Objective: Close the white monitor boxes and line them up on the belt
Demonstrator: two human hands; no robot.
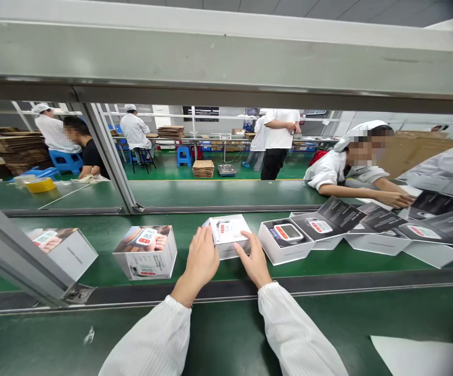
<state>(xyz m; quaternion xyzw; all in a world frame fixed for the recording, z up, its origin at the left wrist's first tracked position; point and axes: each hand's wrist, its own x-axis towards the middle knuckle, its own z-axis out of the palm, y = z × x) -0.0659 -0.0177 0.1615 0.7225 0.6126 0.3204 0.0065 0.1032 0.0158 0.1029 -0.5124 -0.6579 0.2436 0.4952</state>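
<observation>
A white printed box [228,232] with a closed top stands on the green conveyor belt in front of me. My left hand [203,254] grips its left side, the fingers stretched along the edge. On the right side, my right hand [253,257] holds the same box, with the thumb near the front and the fingers apart at the corner. Just right of it is an open box [285,240] containing a device with a white and orange face. Another closed box [146,253], with a picture of a wrist monitor, sits to the left.
Several boxes with raised dark lids [344,214] line the belt at right, where a co-worker [344,162] reaches in. A metal post [109,156] and an overhead beam [226,57] frame the view. A white sheet [418,355] lies at the lower right, yellow tape [40,185] far left.
</observation>
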